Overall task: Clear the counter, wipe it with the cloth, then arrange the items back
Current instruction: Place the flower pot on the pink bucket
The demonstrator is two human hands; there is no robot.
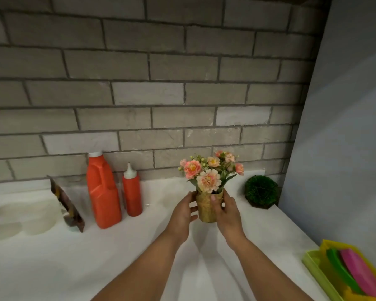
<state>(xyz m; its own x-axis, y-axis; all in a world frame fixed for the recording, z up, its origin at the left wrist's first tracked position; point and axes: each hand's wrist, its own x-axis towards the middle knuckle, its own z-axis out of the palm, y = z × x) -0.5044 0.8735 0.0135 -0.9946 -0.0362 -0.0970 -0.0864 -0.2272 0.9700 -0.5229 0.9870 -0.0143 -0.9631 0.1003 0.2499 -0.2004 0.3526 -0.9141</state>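
A small gold vase (pixel 205 208) with pink and peach flowers (pixel 208 172) stands on the white counter (pixel 74 257) near the brick wall. My right hand (pixel 226 211) grips the vase's right side, thumb across its front. My left hand (pixel 182 213) is at the vase's left side, fingers fairly straight and touching it near the rim. A large red jug (pixel 103 192) and a red squeeze bottle (pixel 131 192) stand left of the vase. A brown packet (pixel 66 206) leans further left. No cloth is clearly in view.
A green moss ball (pixel 261 191) sits right of the vase by a grey panel (pixel 345 127). A yellow-green tray (pixel 317 272) with green and pink items is at the lower right edge. Pale rounded shapes (pixel 20 224) lie at the far left.
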